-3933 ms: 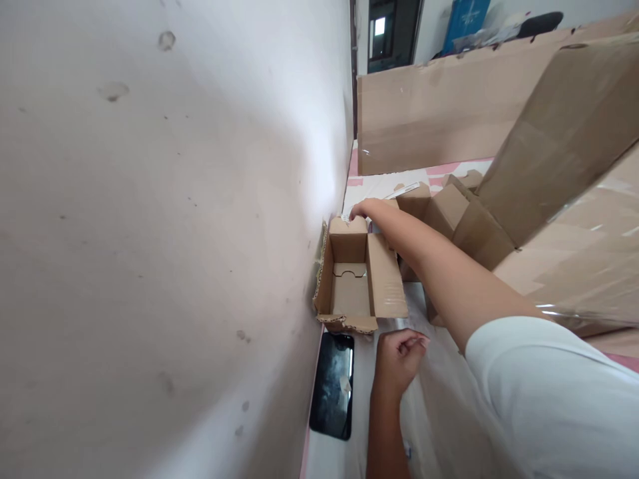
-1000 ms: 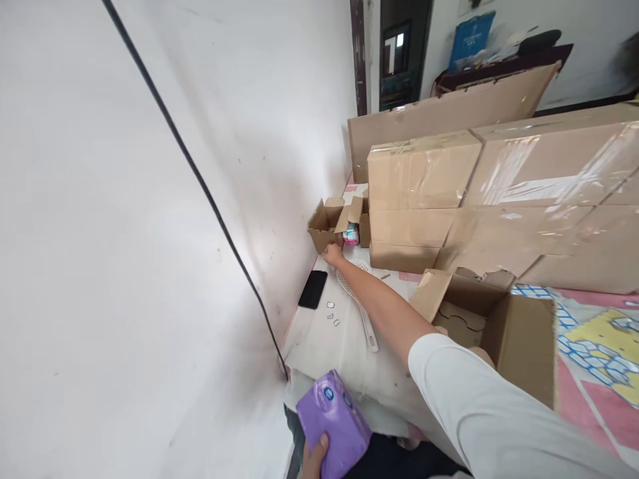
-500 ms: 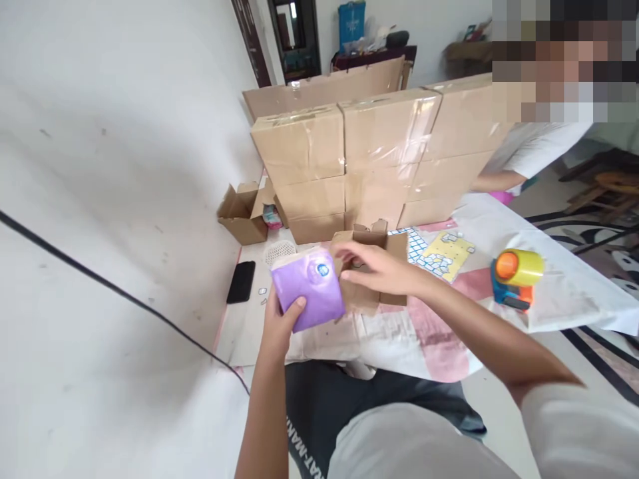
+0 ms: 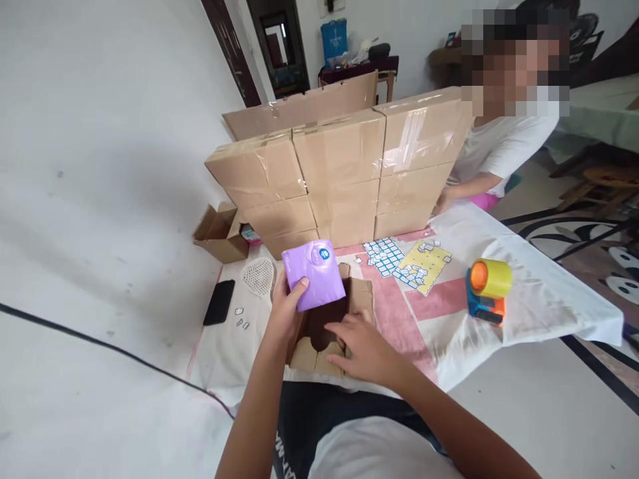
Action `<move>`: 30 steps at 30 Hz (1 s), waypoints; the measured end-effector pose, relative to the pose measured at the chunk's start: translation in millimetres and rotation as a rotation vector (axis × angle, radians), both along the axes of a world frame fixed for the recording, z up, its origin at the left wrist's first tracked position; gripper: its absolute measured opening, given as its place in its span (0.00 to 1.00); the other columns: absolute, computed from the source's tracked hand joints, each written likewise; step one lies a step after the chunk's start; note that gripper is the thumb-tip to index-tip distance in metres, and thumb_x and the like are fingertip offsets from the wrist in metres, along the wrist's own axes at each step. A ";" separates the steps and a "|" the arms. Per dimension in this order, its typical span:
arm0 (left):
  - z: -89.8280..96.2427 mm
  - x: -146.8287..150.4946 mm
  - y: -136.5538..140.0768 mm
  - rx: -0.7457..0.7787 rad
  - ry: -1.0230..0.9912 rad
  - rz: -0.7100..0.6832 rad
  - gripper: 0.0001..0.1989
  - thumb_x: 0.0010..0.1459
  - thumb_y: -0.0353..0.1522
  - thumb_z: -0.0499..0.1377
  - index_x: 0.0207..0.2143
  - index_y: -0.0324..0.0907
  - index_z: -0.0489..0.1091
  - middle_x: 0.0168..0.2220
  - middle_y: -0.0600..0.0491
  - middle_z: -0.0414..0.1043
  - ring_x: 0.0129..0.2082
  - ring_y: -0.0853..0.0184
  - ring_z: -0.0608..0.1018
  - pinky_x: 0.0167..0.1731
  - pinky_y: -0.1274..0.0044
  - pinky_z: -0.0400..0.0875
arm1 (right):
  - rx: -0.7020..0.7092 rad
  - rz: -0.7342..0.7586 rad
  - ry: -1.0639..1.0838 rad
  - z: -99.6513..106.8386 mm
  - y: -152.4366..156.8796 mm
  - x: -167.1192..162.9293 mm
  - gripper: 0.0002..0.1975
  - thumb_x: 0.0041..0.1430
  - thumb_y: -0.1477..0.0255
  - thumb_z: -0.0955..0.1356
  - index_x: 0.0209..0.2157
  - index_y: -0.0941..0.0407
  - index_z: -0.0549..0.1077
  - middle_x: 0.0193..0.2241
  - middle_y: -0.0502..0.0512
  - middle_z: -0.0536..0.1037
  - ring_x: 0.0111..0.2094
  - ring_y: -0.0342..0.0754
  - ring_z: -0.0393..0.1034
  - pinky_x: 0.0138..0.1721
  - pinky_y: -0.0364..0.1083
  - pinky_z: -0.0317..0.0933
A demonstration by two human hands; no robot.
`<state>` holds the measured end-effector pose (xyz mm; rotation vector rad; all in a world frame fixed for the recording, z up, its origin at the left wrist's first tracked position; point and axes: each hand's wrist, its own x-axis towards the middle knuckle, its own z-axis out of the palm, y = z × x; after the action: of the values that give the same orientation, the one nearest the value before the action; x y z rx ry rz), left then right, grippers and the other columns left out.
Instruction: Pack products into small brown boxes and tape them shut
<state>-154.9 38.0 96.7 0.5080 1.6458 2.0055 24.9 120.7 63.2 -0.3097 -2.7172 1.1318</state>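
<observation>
My left hand (image 4: 289, 309) is closed on a soft purple packet (image 4: 314, 274) with a round blue logo, its thumb across the front. The packet is tilted and held above the far part of an open cardboard box (image 4: 305, 356). That box stands at the table's front edge with its flaps spread, and its dark inside looks bare where it shows. At the box's near right side is my right hand (image 4: 363, 346), fingers apart. Its index finger points over the opening, and some fingers touch or lie by the right flap.
Taped cardboard boxes (image 4: 339, 176) form a wall behind. On the cloth-covered table lie a black phone (image 4: 219, 302), a white mesh piece (image 4: 258, 276), blue-and-white sticker sheets (image 4: 385, 256), a yellow sheet (image 4: 424, 266) and a tape dispenser (image 4: 489, 293). Another person (image 4: 519, 143) sits at the right.
The open box has turned and come nearer to me, under the packet. My right hand has moved down to its near right side. My left hand still holds the packet. The view has shifted right.
</observation>
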 end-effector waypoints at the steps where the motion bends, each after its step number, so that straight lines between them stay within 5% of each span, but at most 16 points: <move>1: -1.5 3.9 0.0 0.011 -0.063 0.012 0.32 0.48 0.42 0.70 0.55 0.45 0.70 0.53 0.48 0.76 0.53 0.56 0.77 0.55 0.65 0.72 | -0.016 -0.045 0.011 -2.8 0.5 1.4 0.24 0.59 0.61 0.72 0.56 0.47 0.73 0.37 0.57 0.81 0.45 0.60 0.73 0.59 0.64 0.57; 3: -6.4 12.3 -4.0 0.022 -0.147 0.027 0.36 0.45 0.41 0.72 0.56 0.46 0.69 0.52 0.48 0.77 0.50 0.56 0.78 0.52 0.66 0.73 | -0.135 -0.166 0.042 -5.5 3.6 2.4 0.29 0.60 0.60 0.72 0.61 0.46 0.68 0.43 0.59 0.80 0.46 0.60 0.73 0.57 0.64 0.60; 6: -17.3 26.9 -16.6 -0.022 -0.123 -0.004 0.37 0.44 0.42 0.72 0.57 0.46 0.67 0.51 0.47 0.77 0.51 0.55 0.78 0.53 0.63 0.73 | -0.509 -0.243 0.212 -3.6 10.1 -3.4 0.39 0.57 0.59 0.73 0.67 0.44 0.57 0.54 0.60 0.76 0.54 0.59 0.72 0.56 0.60 0.65; 9: -24.6 40.4 -32.4 -0.259 0.120 -0.120 0.34 0.49 0.47 0.69 0.55 0.43 0.69 0.53 0.44 0.76 0.56 0.51 0.76 0.56 0.61 0.70 | -0.883 -0.228 0.462 -0.2 15.3 -15.4 0.42 0.56 0.57 0.74 0.67 0.46 0.56 0.61 0.60 0.70 0.61 0.57 0.67 0.61 0.57 0.64; 12: -23.7 46.8 -50.1 -0.584 0.512 -0.300 0.25 0.59 0.47 0.61 0.54 0.43 0.70 0.50 0.44 0.77 0.54 0.53 0.77 0.52 0.61 0.71 | -1.038 -0.347 0.517 0.6 23.6 -23.7 0.38 0.58 0.56 0.73 0.66 0.50 0.59 0.59 0.61 0.73 0.61 0.58 0.67 0.62 0.58 0.63; 16: -28.0 44.8 -74.3 -0.775 1.047 -0.468 0.13 0.66 0.42 0.55 0.35 0.45 0.72 0.28 0.52 0.73 0.33 0.60 0.76 0.37 0.68 0.68 | -0.826 -0.461 0.448 -0.4 46.3 -21.3 0.35 0.58 0.56 0.73 0.63 0.51 0.64 0.61 0.61 0.70 0.62 0.59 0.65 0.63 0.59 0.59; 21: -50.6 43.2 -87.7 -0.260 1.504 -0.235 0.19 0.67 0.42 0.55 0.24 0.43 0.62 0.22 0.57 0.64 0.29 0.67 0.68 0.39 0.71 0.64 | -0.420 -0.263 0.262 11.4 64.5 -19.5 0.35 0.61 0.57 0.71 0.65 0.53 0.63 0.63 0.62 0.67 0.64 0.59 0.61 0.65 0.59 0.55; 24: -56.3 46.5 -80.3 -0.040 1.584 -0.113 0.22 0.65 0.47 0.56 0.23 0.43 0.63 0.21 0.57 0.65 0.32 0.67 0.69 0.42 0.70 0.66 | -0.205 -0.094 0.127 31.6 60.8 -29.4 0.32 0.65 0.59 0.68 0.67 0.53 0.61 0.65 0.62 0.66 0.65 0.58 0.62 0.64 0.57 0.56; 30: -64.4 50.1 -75.1 0.054 1.552 -0.062 0.24 0.61 0.49 0.60 0.20 0.44 0.63 0.19 0.57 0.65 0.30 0.67 0.68 0.43 0.69 0.66 | 0.073 0.084 -0.229 67.2 64.5 -63.6 0.18 0.70 0.60 0.63 0.53 0.55 0.73 0.50 0.59 0.80 0.49 0.58 0.74 0.51 0.52 0.62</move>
<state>-104.8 -37.0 32.2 2.4852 2.1492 1.4887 -38.8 185.2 130.4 -0.3367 -2.9898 1.0747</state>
